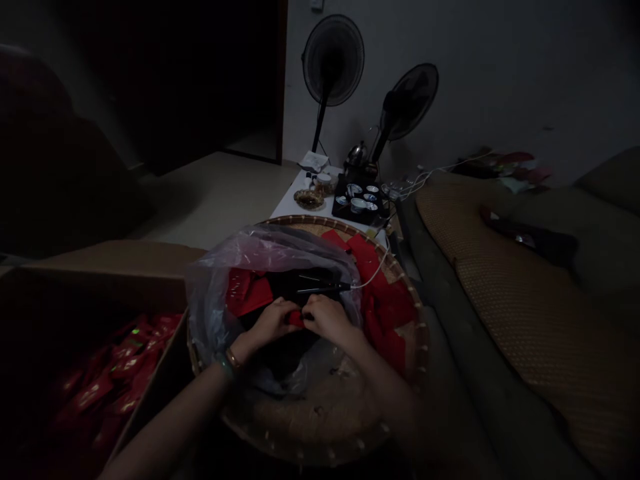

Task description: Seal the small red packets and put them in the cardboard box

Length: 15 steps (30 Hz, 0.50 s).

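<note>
My left hand [273, 323] and my right hand [326, 316] meet over a clear plastic bag [210, 263] with dark contents. Between their closed fingertips is a small red pouch [295, 319], partly covered by the fingers. Just beyond the fingers lies a slim black device [327, 289] with a white cord [373, 275]. Left of it, red pieces [255, 297] rest in the bag. The bag sits on a round woven tray [320, 427], and more flat red pieces [387, 303] cover the tray's right side. The dim light hides fine detail.
At left stands a cardboard box [165, 373] holding shiny red packets [125, 363]. Beyond the tray, a white table [287, 203] carries a black tea tray [343, 215] with several cups. Two fans [333, 60] stand behind it. A sofa with a woven mat [500, 313] runs along the right.
</note>
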{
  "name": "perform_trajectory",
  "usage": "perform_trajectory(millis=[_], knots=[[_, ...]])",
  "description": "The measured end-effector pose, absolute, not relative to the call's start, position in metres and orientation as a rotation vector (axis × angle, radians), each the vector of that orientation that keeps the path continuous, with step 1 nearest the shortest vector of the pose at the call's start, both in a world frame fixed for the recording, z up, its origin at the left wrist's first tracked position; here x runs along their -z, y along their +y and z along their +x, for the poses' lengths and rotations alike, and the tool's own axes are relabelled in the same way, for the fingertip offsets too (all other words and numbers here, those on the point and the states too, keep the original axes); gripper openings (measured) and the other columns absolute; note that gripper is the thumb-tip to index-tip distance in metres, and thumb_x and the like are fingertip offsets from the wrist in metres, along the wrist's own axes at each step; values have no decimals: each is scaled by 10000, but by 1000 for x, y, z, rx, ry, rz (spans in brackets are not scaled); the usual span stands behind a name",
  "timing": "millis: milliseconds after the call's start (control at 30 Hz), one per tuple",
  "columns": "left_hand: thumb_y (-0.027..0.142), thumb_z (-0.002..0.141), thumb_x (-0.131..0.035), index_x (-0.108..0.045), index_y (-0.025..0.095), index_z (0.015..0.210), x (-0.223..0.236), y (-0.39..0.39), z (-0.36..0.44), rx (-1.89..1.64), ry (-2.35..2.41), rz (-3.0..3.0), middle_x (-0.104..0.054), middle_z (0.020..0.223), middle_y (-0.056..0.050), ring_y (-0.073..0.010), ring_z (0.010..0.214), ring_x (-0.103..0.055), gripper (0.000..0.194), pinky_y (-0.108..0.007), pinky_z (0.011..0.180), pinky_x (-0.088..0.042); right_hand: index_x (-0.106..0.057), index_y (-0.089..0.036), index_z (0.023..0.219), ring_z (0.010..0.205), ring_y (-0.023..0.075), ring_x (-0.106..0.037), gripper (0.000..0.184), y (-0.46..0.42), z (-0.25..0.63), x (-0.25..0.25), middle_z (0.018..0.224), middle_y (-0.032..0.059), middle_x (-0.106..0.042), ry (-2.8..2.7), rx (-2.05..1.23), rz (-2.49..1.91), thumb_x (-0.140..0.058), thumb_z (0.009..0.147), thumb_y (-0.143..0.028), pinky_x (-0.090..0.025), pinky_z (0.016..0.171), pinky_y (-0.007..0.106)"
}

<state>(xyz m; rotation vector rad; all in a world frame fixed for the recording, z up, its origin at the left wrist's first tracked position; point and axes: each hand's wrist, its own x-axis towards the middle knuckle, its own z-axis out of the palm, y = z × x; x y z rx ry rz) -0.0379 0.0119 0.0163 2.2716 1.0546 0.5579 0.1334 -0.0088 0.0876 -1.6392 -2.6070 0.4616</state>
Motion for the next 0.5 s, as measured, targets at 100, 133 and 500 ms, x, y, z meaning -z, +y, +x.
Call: perform_trajectory(millis=[100, 133, 500], knots=[[280, 706, -691, -625, 169, 831, -15, 13, -38, -586, 1060, 2226, -639, 792, -23, -169, 749, -507, 180, -267, 701, -385, -684, -233, 802, 887, 169, -579, 94, -9, 139, -88, 906, 26, -630, -2444, -542, -1558, -611, 746, -212, -427, 745, 257], [297, 707, -692, -631, 169, 839, -15, 13, -39, -596, 1068, 2213, -641, 794, -23, -168, 747, -513, 194, -264, 697, -387, -680, -226, 791, 876, 163, -579, 91, -8, 140, -88, 895, 23, -630, -2385, -570, -1530, -616, 734, -196, -426, 756, 256], [327, 685, -698, -657, 178, 886, -14, 12, -39, -607, 1087, 2133, -654, 812, -31, -169, 751, -554, 253, -250, 675, -413, -672, -197, 773, 802, 146, -600, 127, -7, 147, -83, 831, 12, -656, -2196, -765, -1460, -619, 704, -105, -420, 744, 249]])
